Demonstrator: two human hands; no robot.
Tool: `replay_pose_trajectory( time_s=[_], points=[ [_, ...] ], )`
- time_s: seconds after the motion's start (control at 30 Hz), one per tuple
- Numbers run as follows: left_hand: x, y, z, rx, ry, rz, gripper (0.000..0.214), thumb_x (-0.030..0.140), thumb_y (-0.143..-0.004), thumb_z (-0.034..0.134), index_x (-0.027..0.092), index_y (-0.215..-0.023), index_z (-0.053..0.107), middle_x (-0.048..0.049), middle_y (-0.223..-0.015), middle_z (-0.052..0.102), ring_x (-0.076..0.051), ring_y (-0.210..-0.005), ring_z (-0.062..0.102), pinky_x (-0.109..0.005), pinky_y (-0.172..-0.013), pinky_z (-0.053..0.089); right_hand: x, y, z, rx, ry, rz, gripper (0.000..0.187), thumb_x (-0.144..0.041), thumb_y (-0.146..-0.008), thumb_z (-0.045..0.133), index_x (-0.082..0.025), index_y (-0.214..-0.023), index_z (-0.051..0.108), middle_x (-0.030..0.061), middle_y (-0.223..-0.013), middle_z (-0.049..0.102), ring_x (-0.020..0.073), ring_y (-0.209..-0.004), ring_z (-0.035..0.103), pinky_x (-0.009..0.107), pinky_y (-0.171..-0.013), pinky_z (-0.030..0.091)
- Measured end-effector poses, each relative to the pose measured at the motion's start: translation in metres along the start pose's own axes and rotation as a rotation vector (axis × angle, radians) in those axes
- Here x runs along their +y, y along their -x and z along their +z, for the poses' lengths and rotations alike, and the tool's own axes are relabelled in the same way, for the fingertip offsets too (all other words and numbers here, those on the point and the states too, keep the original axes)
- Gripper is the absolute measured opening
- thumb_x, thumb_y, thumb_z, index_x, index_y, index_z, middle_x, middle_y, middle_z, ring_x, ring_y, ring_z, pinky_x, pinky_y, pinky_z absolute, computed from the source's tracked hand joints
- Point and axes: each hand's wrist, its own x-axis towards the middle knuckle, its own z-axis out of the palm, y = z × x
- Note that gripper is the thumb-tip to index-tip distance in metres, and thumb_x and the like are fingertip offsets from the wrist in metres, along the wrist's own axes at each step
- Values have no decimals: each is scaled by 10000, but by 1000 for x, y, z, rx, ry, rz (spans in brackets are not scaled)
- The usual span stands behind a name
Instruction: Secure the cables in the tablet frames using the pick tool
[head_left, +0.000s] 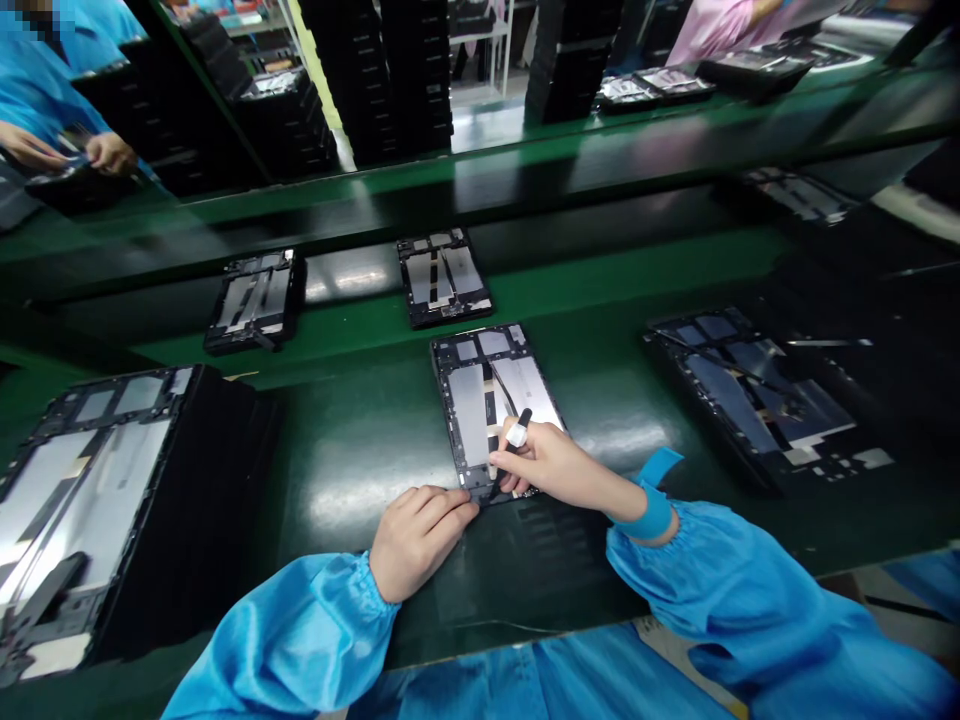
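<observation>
Left hand [420, 540] at 7 o'clock of the panel [467, 405]; fingers close together, tips at its near-left corner. Can't tell whether the thumb pinches. Right hand [551, 462], blue band [649, 515] at the wrist, pinches a black tool [519, 432] over the near half. Panel lies flat on the green bench [352, 440], straight ahead; taken as clock hub, 12 pointing away.

Progress, judged: part-way. Plates and dark strips sit in place on the panel; tool is at the near end, so that end looks unfinished. How much is left there, the fingers hide.

Counts, near to far. Own hands: two. Black tool: one. Panel in hand: one. 8 o'clock: one stack [217, 510], one panel face up on top, lower layers too dark to count. 3 o'clock: one dark panel [735, 385], one silver tool [832, 343] beside it. 11 o'clock: one panel [465, 268]. 10 o'clock: one [255, 297]. 2 o'clock: probably one more [802, 193], blurred. Beyond, 10 o'clock: co-worker's hands [112, 153], two. 1 o'clock: pink sleeve [709, 30], one.
</observation>
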Motion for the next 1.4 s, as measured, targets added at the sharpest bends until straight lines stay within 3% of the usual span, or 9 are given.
replay_pose_trajectory(
  time_s=[0.33,0.47,0.6,0.73,0.97,1.4],
  points=[
    [4,-2,-11,-97,-190,99,327,107,-998,391,168,-1253,587,-85,-1106,669,-183,-912,598,-309,-738,511,1,1,0,25,31,-25,182,-333,-848,649,-217,-782,524,-18,-592,670,199,-584,720,288,-539,594],
    [2,-4,-12,-127,-159,96,324,116,-1008,375,171,-1243,591,-82,-1106,661,-183,-911,595,-314,-743,507,6,12,-11,143,27,-69,182,-345,-875,623,-214,-794,526,-12,-639,651,199,-651,723,267,-550,572],
    [-1,-3,-9,-124,-102,72,318,132,-1008,393,188,-1254,587,-81,-1111,649,-176,-936,598,-307,-767,511,8,26,-18,242,216,-209,185,-337,-905,588,-202,-779,585,15,-728,648,186,-677,678,278,-598,525],
    [-2,-2,-7,-104,-68,55,302,140,-1000,427,187,-1248,593,-81,-1111,646,-175,-941,596,-297,-773,516,5,30,-15,227,358,-248,173,-299,-901,585,-194,-769,626,21,-765,653,171,-651,637,274,-591,468],
    [0,1,-2,-70,-115,35,298,107,-967,484,200,-1219,613,-93,-1135,628,-216,-1022,574,-348,-843,514,10,28,-13,223,252,-240,165,-310,-902,598,-202,-776,602,0,-709,641,173,-669,645,268,-619,478],
    [3,-3,-2,-103,-225,71,374,95,-973,431,208,-1302,568,-108,-1154,611,-219,-1016,577,-332,-831,497,8,28,-13,247,311,-215,170,-294,-900,605,-193,-762,610,-10,-680,624,148,-599,609,242,-559,436]
  ],
)
